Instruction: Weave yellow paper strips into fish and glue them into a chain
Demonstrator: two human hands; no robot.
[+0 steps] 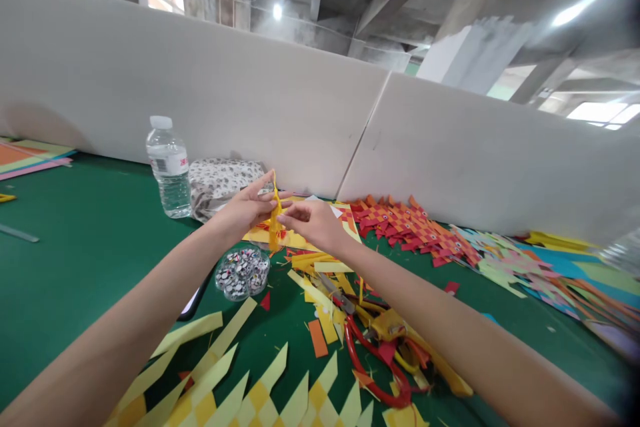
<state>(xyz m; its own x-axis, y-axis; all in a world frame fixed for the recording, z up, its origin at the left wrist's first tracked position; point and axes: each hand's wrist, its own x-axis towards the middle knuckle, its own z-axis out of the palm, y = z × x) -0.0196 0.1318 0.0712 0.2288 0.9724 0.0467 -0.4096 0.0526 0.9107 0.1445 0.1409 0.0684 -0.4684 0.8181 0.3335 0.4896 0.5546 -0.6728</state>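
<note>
Yellow woven paper [260,403] lies closest, at the bottom edge, with pointy strip ends sticking up like teeth. Just to its right sit red scissors [380,373] among loose paper bits on the green table [75,247]. A little farther is a round clear tub of googly eyes [243,272], with a dark phone [193,303] peeking out from under the left arm.

Both arms reach forward to the middle. The left hand [243,210] and the right hand [313,223] meet around a thin yellow paper strip [274,217]. The strip stands almost straight up between them. The left thumb and fingers are closed on it from the left side. The right fingertips pinch it from the right, a bit lower. The top end pokes up above the fingers, and the bottom end hangs down toward the tub.

To do this well, I think the pinch should stay soft, so the strip does not crease. The hands should stay close together, so the paper does not bend or tear. Slow, small moves look best for something this thin.

Behind the hands are a water bottle [169,167] and a spotted cloth bag [223,183]. To the right lie piles of red and orange woven fish [410,223], then pale ones. A grey wall [250,93] stands at the back.
</note>
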